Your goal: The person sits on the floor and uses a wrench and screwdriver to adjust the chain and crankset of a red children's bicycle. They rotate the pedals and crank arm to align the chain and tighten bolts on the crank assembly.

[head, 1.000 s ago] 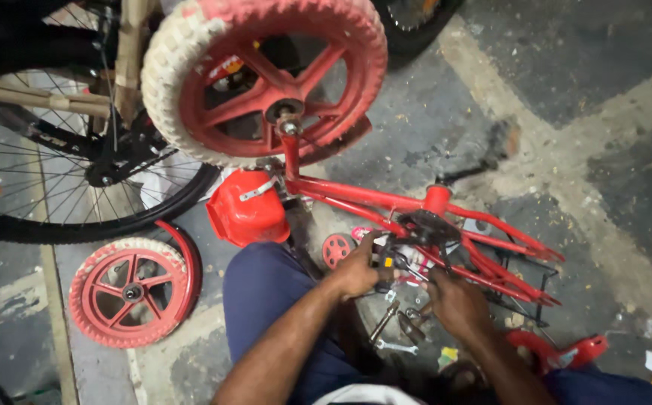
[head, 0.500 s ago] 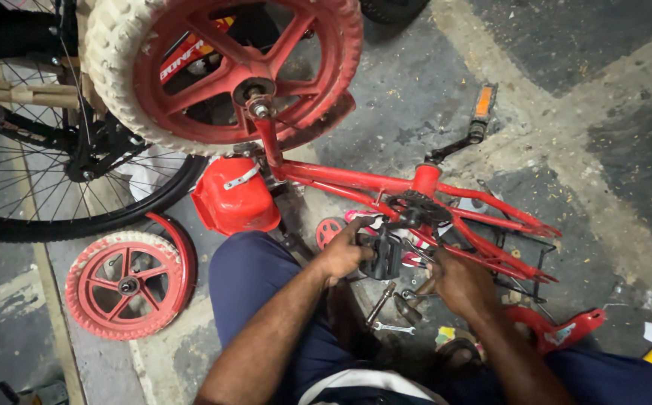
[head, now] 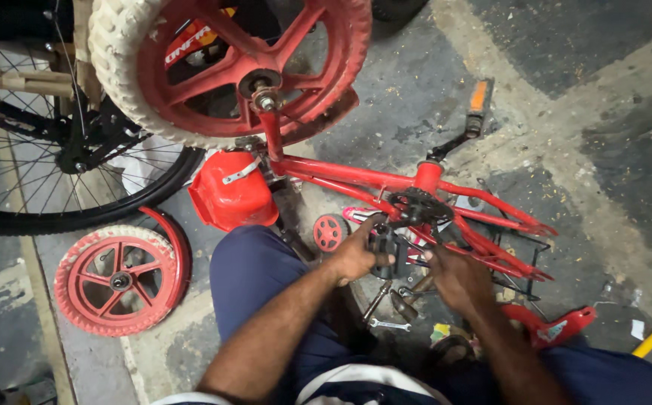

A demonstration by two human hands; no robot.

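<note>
Shifted slightly since half a sec ago: view dropped a bit, far pedal (head: 477, 105) now fully in frame upper right; hands barely moved. Left hand (head: 356, 255) closed round black near pedal (head: 383, 244), centre frame; right hand (head: 453, 274) just right of it, fingers curled at crank area, grip unclear, can't tell what's pinched. Pedal between both hands, left nearer; crank axis running lower left to upper right thru bottom bracket (head: 425, 180) toward far pedal. Outward: red kids' bike frame (head: 341, 174) lying on concrete; wrench (head: 390, 325) and tools on floor below hands; big red wheel (head: 228, 67) top; loose red wheel (head: 120, 277) lower left; small training wheel (head: 330, 232) left of hand.
</note>
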